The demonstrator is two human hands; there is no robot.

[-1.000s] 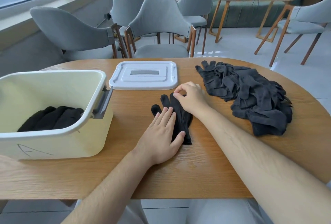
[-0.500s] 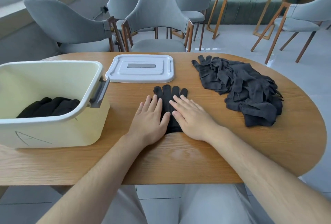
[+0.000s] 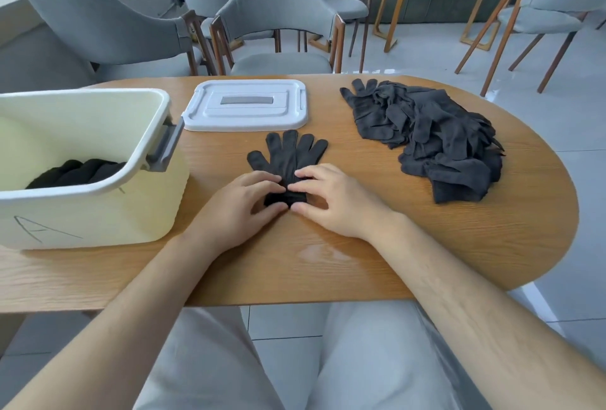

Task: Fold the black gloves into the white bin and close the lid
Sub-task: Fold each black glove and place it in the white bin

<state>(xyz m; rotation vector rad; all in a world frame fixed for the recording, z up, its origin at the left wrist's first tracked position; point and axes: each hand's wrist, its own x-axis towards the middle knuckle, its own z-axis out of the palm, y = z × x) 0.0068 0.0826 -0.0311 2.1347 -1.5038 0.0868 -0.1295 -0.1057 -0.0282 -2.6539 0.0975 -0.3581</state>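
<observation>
Black knit glove (image 3: 288,155) mid-fold near the wooden desk (image 3: 360,265) front edge.
Left hand (image 3: 236,209) and right hand (image 3: 334,201) each grip-pinch its cuff; next it likely needs rolling forward.

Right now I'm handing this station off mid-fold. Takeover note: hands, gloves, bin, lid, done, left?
Left hand: fingers curled on the cuff end of the black glove, gripping it.
Right hand: pinching the same cuff from the other side.
The glove lies on the wooden table, finger ends pointing away from the person, cuff bunched between the hands.
Done: folded gloves lie in the white bin.
Left: finish this fold, bin it, fold the unfolded glove pile at the right, then fit the lid, which lies flat on the table beyond the glove.
</observation>
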